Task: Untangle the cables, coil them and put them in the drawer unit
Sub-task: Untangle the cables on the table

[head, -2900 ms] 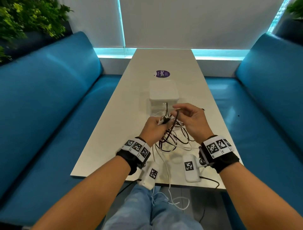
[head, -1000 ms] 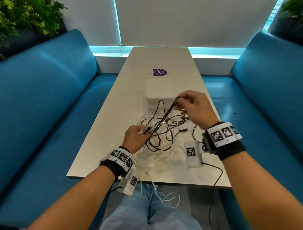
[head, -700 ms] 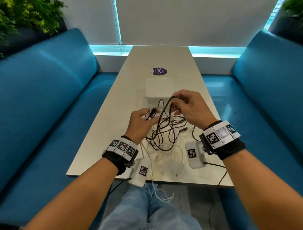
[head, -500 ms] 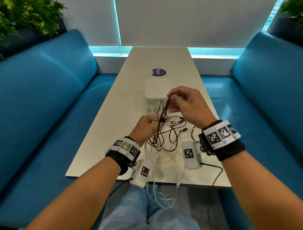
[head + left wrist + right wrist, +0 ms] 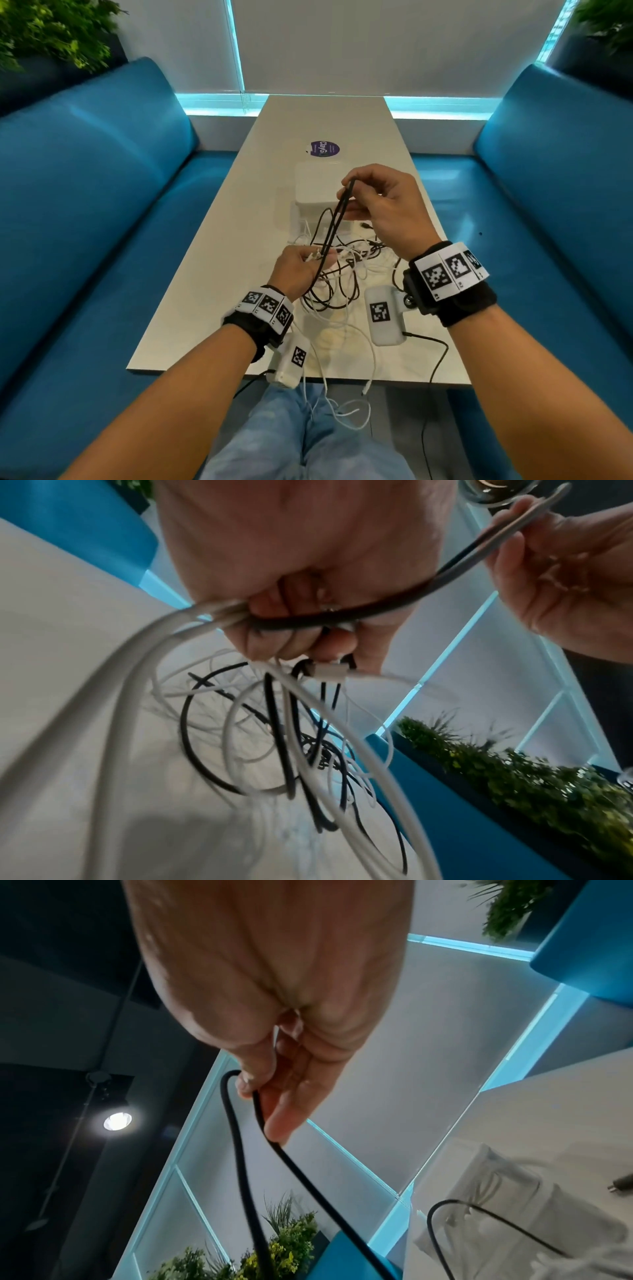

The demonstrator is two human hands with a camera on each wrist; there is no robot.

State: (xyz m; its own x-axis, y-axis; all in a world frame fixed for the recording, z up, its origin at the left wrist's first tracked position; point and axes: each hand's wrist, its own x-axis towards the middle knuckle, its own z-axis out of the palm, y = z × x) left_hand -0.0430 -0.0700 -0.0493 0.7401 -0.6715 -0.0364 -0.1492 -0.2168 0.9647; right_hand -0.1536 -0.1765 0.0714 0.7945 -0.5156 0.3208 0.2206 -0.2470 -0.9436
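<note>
A tangle of black and white cables lies on the white table near its front edge. My left hand grips a bunch of cables and plugs just above the pile. A doubled black cable runs taut from it up to my right hand, which pinches the bend of the loop between thumb and fingers. The white drawer unit stands behind the hands, partly hidden by them. One white cable hangs over the table's front edge.
Blue sofas run along both sides of the table. A purple round sticker lies beyond the drawer unit. Plants stand behind the sofa backs. My knees in jeans are under the front edge.
My right hand has lifted the black cable loop higher and further away, stretching it taut. My left hand stayed low over the pile, holding the bunch.
</note>
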